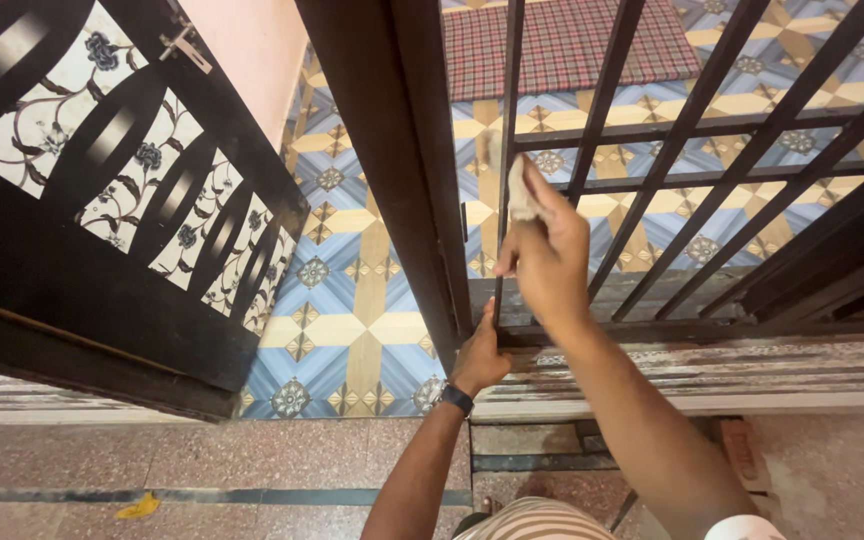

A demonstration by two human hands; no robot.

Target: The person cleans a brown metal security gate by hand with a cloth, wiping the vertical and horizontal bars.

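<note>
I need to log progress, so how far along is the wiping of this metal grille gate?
Done: cannot tell; no bar looks clearly cleaner than another. In hand: the right hand presses a pale cloth against a thin vertical bar, while the left hand grips the dark gate frame low down. Left: the slanted bars to the right show no cloth on them yet.
</note>
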